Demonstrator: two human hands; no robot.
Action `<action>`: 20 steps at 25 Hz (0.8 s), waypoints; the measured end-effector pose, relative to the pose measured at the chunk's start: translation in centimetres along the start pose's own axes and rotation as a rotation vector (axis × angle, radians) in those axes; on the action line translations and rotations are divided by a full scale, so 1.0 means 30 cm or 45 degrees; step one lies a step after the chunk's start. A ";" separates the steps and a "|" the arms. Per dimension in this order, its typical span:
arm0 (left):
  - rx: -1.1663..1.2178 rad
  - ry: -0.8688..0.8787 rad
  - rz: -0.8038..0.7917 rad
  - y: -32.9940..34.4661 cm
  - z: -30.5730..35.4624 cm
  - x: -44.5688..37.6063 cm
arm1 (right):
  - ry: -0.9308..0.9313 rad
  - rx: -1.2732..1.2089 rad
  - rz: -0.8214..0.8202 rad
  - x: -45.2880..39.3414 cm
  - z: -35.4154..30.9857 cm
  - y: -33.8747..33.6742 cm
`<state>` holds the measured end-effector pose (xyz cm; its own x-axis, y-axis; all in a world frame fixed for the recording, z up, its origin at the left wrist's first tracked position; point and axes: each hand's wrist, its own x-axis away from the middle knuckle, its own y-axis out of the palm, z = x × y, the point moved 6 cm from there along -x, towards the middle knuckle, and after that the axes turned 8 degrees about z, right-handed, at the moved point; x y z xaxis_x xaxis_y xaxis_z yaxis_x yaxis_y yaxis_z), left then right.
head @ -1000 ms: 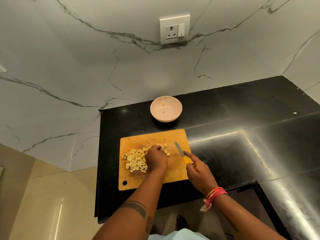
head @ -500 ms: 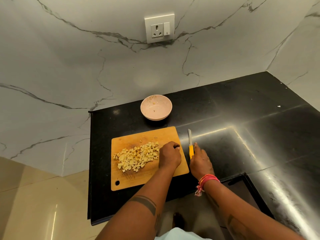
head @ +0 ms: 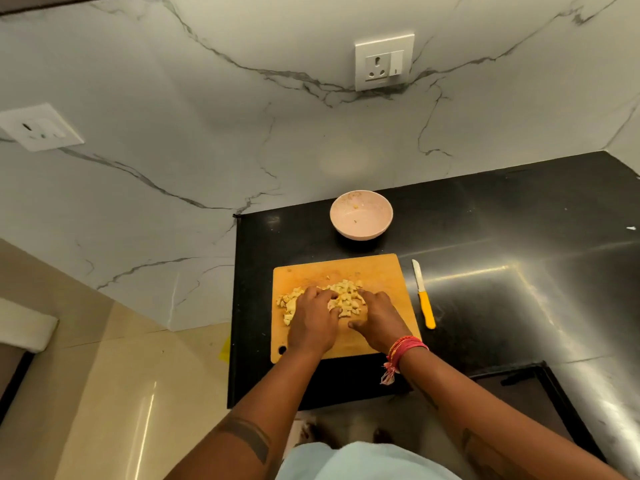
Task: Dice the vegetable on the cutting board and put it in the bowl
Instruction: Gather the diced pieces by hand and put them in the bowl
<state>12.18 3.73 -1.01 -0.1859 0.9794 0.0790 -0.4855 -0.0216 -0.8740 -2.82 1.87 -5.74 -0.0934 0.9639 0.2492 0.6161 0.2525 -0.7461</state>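
Item: dice (head: 341, 296), pale heap on board (head: 379, 271), likely light, loose, slightly slick, best scooped from both flanks; left hand (head: 313, 320) and right hand (head: 377, 317) cup it, fingers curled; bowl (head: 361, 215) near.

Pale yellow diced vegetable (head: 346, 297) heaped on wooden cutting board (head: 377, 271), pink bowl (head: 361, 215) behind.

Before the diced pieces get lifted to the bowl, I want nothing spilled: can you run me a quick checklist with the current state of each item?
1. Knife set down on the counter, off the cutting board: ok.
2. Left hand and right hand flank the diced vegetable: ok.
3. All pieces gathered: not ok, some lie loose left of the left hand.
4. Bowl upright, just beyond the board: ok.
5. Bowl has room: ok, only scraps inside.
6. Firm hold on the pile: cannot tell.
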 end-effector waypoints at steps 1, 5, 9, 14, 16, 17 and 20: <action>-0.057 -0.013 -0.014 -0.022 -0.055 0.001 | -0.001 0.070 -0.010 -0.016 -0.017 0.012; -0.177 -0.206 -0.240 -0.036 -0.236 -0.045 | 0.040 0.368 -0.120 -0.082 -0.047 0.051; -0.211 -0.274 -0.409 0.003 -0.294 -0.111 | 0.068 0.570 -0.191 -0.133 -0.056 0.086; -0.234 -0.096 -0.342 0.045 -0.267 -0.177 | 0.081 0.574 -0.145 -0.193 -0.111 0.121; -0.199 -0.037 -0.388 0.060 -0.232 -0.198 | 0.069 0.536 -0.168 -0.204 -0.132 0.142; -0.191 0.002 -0.420 0.069 -0.209 -0.209 | 0.061 0.524 -0.179 -0.211 -0.136 0.149; -0.190 0.112 -0.481 0.094 -0.159 -0.241 | 0.030 0.495 -0.172 -0.233 -0.137 0.158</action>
<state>16.23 -2.46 -6.34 0.0583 0.9263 0.3723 -0.3754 0.3659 -0.8516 3.97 -4.00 -8.49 -0.1326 0.9188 0.3719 0.2580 0.3943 -0.8820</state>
